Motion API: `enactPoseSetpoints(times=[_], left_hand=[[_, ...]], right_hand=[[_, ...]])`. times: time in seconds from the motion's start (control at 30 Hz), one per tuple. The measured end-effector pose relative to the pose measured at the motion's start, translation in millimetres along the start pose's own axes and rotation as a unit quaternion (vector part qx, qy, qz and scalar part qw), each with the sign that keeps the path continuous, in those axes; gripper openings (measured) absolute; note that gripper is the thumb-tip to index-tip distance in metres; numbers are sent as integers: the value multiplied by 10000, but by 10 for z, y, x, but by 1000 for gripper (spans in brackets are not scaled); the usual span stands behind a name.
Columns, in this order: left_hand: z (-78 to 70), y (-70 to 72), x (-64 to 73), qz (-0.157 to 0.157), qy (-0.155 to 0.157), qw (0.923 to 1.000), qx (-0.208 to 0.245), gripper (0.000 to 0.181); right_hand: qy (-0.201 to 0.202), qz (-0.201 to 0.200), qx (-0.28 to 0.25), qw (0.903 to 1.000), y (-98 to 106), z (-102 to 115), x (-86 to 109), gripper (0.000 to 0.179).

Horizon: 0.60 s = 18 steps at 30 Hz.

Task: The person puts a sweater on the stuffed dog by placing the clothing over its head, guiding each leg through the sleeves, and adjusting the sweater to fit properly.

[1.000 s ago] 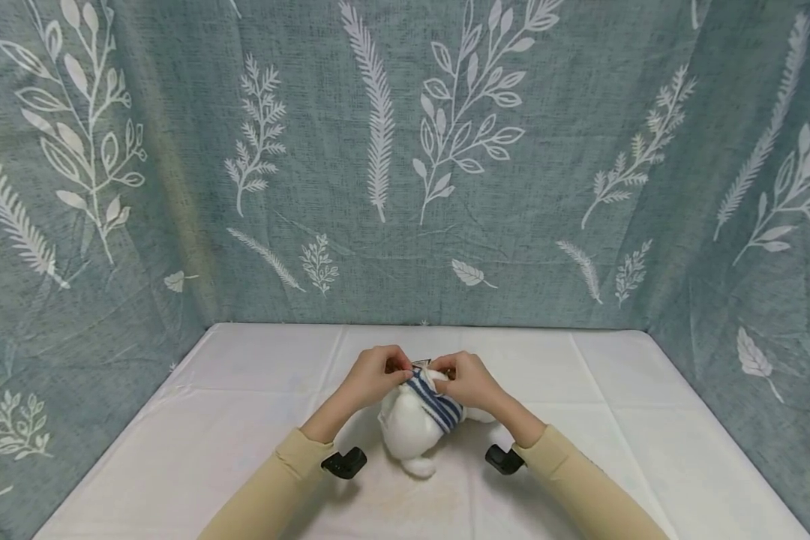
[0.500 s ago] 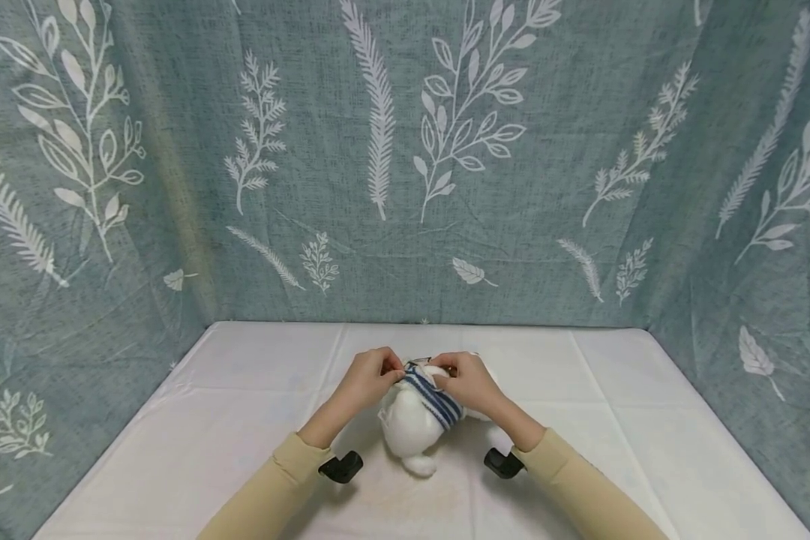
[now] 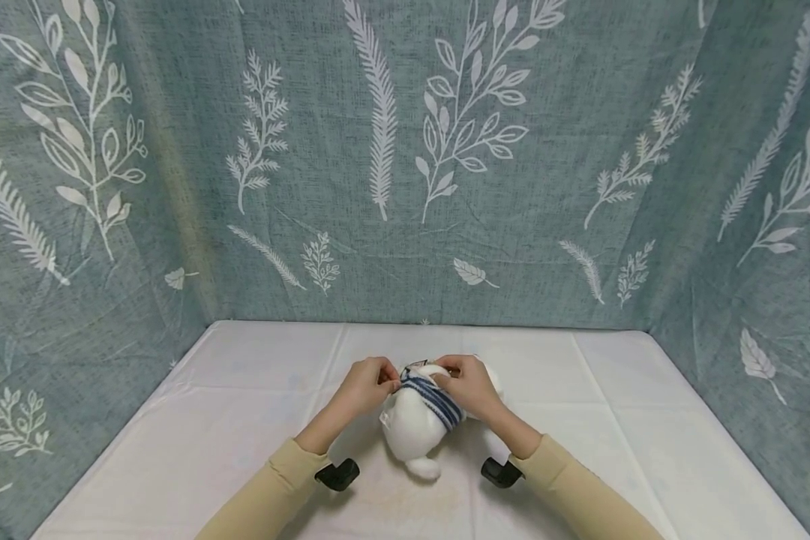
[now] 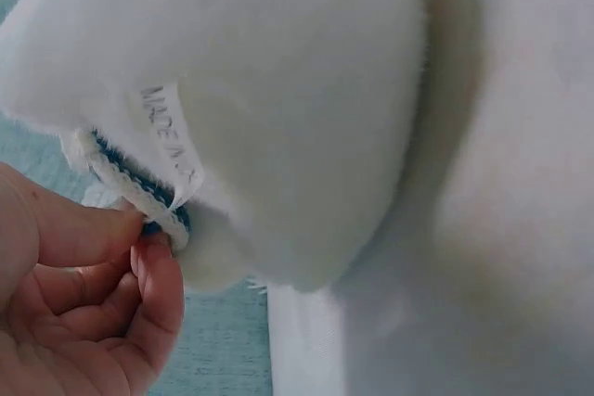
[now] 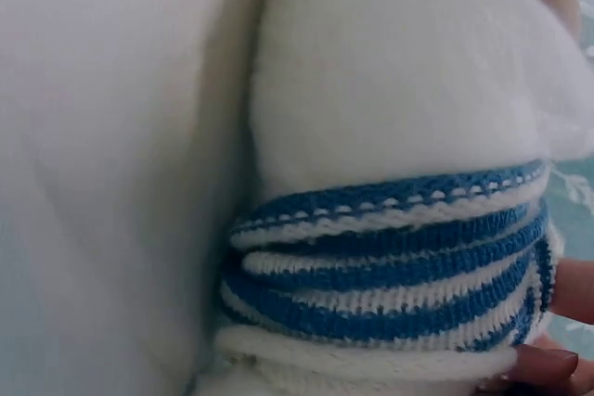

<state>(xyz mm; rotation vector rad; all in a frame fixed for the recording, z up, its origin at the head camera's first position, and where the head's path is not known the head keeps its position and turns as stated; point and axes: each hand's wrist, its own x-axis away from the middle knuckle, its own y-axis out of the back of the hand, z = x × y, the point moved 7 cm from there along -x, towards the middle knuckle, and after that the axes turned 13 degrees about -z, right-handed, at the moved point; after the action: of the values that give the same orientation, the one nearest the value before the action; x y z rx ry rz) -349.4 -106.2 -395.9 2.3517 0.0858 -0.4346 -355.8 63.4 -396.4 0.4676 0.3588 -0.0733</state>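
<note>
Two hands work at one white plush toy lying mid-table on the white cloth. Compared with a second ago, the left hand has shifted outward and slightly nearer the wearer, drawing along the rim of the blue-and-white striped knit it pinches between thumb and finger; the right hand has barely moved, its fingers curled onto the toy beside the knit, blocking part of it. A printed label hangs near the left fingertips. Leaf-patterned curtains surround the table.
</note>
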Motion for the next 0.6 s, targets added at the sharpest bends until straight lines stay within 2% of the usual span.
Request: enactPoseSetpoints(times=[0.13,0.27,0.4,0.5,0.6], left_hand=[[35,-23,43,89,29,10000,-18,8],[58,-40,74,144,29,9999,-23,8],[58,-36,87,64,58,10000,-20,7],[30,-31,98,-33,30,10000,-27,8],[-40,-23,112,-172,-211,9996,13,8]], right_hand=[[-120,-195,-112,9997,-6,-21,2,14],[-204,-98,-83,9997,-11,-16,-8,13],[-40,503,436,9978,-20,50,-35,11],[287,1126,951,9887,-33,121,-70,11],[629,1592,1316,9764,-32,192,-98,14]])
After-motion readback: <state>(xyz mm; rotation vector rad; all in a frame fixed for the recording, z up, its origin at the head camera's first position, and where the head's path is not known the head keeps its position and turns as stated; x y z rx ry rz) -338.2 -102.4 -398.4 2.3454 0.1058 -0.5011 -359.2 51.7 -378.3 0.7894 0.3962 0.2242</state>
